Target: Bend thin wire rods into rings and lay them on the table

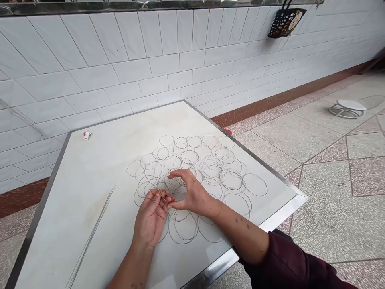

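Observation:
Many thin wire rings [255,184] lie spread and overlapping on the white table under and around both hands. My left hand [152,216] is palm up, with thumb and fingertips pinched on a thin wire [163,196]; how much of it is bent round cannot be made out against the rings behind. Just to the right, my right hand [195,194] curves with thumb and forefinger wide apart, its fingertips close to the left fingers. Nothing shows clearly in its grasp. A bundle of straight wires [92,237] lies left of my left hand.
The white table [90,172] has a metal edge and stands against a tiled wall [126,88]. A small white-and-red item [87,135] sits at its far left corner. A dark bag [285,23] hangs on the wall; a low round stool [349,108] stands on the floor.

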